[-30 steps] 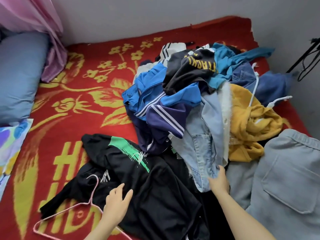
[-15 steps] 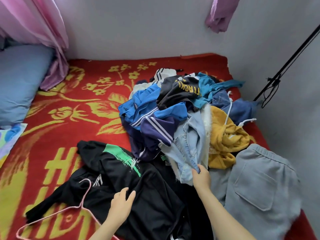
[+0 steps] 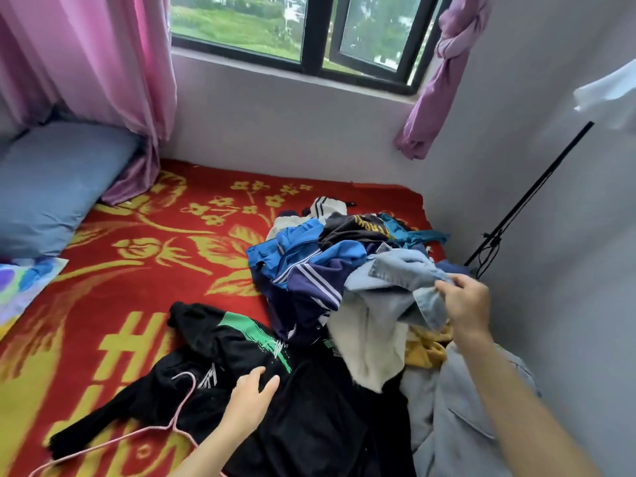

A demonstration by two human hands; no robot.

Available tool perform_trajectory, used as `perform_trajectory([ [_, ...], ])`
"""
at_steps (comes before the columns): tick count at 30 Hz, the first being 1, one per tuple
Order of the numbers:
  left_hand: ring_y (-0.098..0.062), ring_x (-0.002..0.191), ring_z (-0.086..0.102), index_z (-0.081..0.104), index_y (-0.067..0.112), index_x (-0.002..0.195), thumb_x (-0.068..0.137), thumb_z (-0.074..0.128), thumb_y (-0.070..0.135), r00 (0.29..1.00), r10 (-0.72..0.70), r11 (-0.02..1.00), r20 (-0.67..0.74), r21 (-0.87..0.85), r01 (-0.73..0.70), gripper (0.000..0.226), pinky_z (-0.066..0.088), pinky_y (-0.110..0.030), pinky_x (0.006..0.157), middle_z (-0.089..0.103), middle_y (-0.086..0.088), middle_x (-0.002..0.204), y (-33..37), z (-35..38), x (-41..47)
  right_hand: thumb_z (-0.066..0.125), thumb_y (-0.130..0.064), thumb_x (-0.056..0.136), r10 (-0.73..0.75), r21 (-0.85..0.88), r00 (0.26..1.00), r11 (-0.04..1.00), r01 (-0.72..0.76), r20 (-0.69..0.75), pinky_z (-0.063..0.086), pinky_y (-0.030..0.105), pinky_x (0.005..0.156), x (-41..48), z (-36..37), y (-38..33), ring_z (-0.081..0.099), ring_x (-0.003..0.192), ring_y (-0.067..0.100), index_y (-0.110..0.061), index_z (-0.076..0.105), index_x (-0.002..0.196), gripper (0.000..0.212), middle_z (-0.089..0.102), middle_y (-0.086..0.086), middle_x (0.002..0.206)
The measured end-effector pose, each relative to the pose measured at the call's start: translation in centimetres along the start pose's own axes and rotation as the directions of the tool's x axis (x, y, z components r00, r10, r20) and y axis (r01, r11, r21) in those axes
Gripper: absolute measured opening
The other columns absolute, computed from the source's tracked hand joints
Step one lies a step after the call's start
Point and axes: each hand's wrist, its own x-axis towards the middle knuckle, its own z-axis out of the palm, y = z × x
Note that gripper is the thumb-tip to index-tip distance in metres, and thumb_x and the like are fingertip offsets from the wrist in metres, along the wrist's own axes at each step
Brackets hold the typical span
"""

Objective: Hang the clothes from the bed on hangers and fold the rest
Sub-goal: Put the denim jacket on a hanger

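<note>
A pale denim jacket (image 3: 395, 282) is being pinched at its edge by the right hand (image 3: 465, 304) at three o'clock, its length trailing toward nine. The left hand (image 3: 250, 398) is being rested flat, fingers relaxed, on a black top (image 3: 309, 425) at six o'clock. Beside it a pink hanger (image 3: 179, 404) is being pointed hook-first toward twelve. A red-and-yellow blanket (image 3: 137, 270) is being lit by a window (image 3: 309, 29) at twelve.

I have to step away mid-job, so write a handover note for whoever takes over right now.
Left hand rests flat on the black top, which is spread on the bed.
Right hand grips the denim jacket over the pile.
Pink hanger lies on the black top, not inside it.
Done: no garment on the hanger, none plainly folded.
Left: the whole pile.
</note>
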Motion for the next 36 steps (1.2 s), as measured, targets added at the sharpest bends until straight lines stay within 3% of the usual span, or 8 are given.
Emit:
perform_trajectory([
  [7, -0.020, 0.141, 0.020, 0.015, 0.019, 0.150, 0.085, 0.064, 0.042, 0.918, 0.392, 0.915, 0.067, -0.128, -0.382, 0.084, 0.021, -0.034, 0.114, 0.022, -0.005, 0.153, 1.9, -9.2, -2.9, 0.054, 0.000, 0.083, -0.377, 0.234, 0.917, 0.887, 0.397, -0.127, 0.044, 0.011, 0.050, -9.0, -5.1, -21.5, 0.055, 0.048, -0.003, -0.022, 0.063, 0.072, 0.026, 0.061, -0.018, 0.050],
  [15, -0.008, 0.140, 0.016, 0.001, 0.047, 0.138, 0.074, 0.076, 0.031, 0.660, 0.750, 0.616, 0.039, -0.406, -0.675, 0.099, 0.018, -0.028, 0.112, 0.015, 0.009, 0.152, 7.4, -19.0, -9.5, 0.050, 0.005, 0.089, -0.356, 0.295, 0.877, 0.918, 0.265, 0.322, 0.049, 0.014, 0.051, -17.8, -3.6, -29.1, 0.058, 0.048, 0.003, -0.010, 0.062, 0.081, 0.020, 0.064, -0.009, 0.054],
  [18, -0.007, 0.139, 0.022, 0.009, 0.054, 0.132, 0.069, 0.073, 0.037, 0.570, 0.817, 0.542, 0.093, -0.463, -0.701, 0.092, 0.026, -0.034, 0.113, 0.021, 0.010, 0.151, 8.8, -22.1, -12.2, 0.049, 0.006, 0.088, -0.324, 0.260, 0.830, 0.939, 0.224, 0.454, 0.050, 0.015, 0.055, -19.5, -3.1, -29.0, 0.059, 0.055, 0.007, -0.007, 0.064, 0.084, 0.020, 0.066, -0.004, 0.062],
  [21, 0.000, 0.109, 0.056, 0.048, 0.034, 0.124, 0.086, 0.064, 0.005, 0.471, 0.878, 0.437, 0.084, -0.540, -0.719, 0.050, 0.048, -0.023, 0.089, 0.062, 0.018, 0.117, 9.1, -24.3, -14.5, 0.046, 0.007, 0.088, -0.335, 0.288, 0.809, 0.933, 0.214, 0.483, 0.051, 0.018, 0.058, -20.4, -2.5, -29.9, 0.058, 0.061, 0.013, -0.002, 0.063, 0.086, 0.019, 0.065, 0.003, 0.068],
  [23, 0.004, 0.073, 0.061, 0.070, 0.023, 0.090, 0.088, 0.052, -0.008, 0.512, 0.859, 0.433, -0.004, -0.527, -0.731, 0.036, 0.048, -0.018, 0.067, 0.069, 0.016, 0.078, 9.1, -26.0, -15.8, 0.046, 0.006, 0.088, -0.360, 0.322, 0.782, 0.922, 0.215, 0.509, 0.052, 0.018, 0.058, -20.6, -1.9, -30.5, 0.060, 0.059, 0.012, -0.001, 0.064, 0.086, 0.020, 0.066, 0.002, 0.065],
  [26, 0.005, 0.049, 0.052, 0.071, 0.021, 0.053, 0.081, 0.051, -0.012, 0.590, 0.797, 0.430, -0.130, -0.563, -0.705, 0.048, 0.041, -0.011, 0.050, 0.060, 0.012, 0.052, 8.6, -30.1, -17.8, 0.049, 0.006, 0.085, -0.408, 0.378, 0.713, 0.901, 0.214, 0.570, 0.052, 0.017, 0.056, -20.4, -0.3, -31.1, 0.062, 0.055, 0.009, -0.010, 0.073, 0.072, 0.032, 0.068, -0.001, 0.061],
  [31, -0.009, 0.052, 0.059, 0.073, 0.011, 0.061, 0.092, 0.052, 0.012, 0.710, 0.613, 0.476, -0.348, -0.554, -0.683, 0.037, 0.042, -0.015, 0.047, 0.065, 0.000, 0.059, 7.7, -37.4, -19.0, 0.068, -0.022, 0.068, -0.358, 0.296, 0.523, 0.934, 0.201, 0.773, 0.052, 0.017, 0.063, -19.5, 4.4, -30.2, 0.063, 0.069, 0.006, -0.017, 0.070, 0.093, 0.026, 0.070, -0.002, 0.083],
  [36, -0.011, 0.050, 0.058, 0.067, 0.010, 0.049, 0.094, 0.053, 0.020, 0.817, 0.378, 0.660, -0.435, -0.492, -0.567, 0.049, 0.045, -0.018, 0.050, 0.066, -0.001, 0.056, 2.9, -37.8, -18.2, 0.057, -0.025, 0.090, -0.134, 0.110, 0.312, 0.990, 0.093, 0.941, 0.045, 0.028, 0.073, -20.2, 14.4, -22.8, 0.053, 0.085, 0.017, -0.015, 0.066, 0.098, 0.016, 0.060, 0.007, 0.096],
])
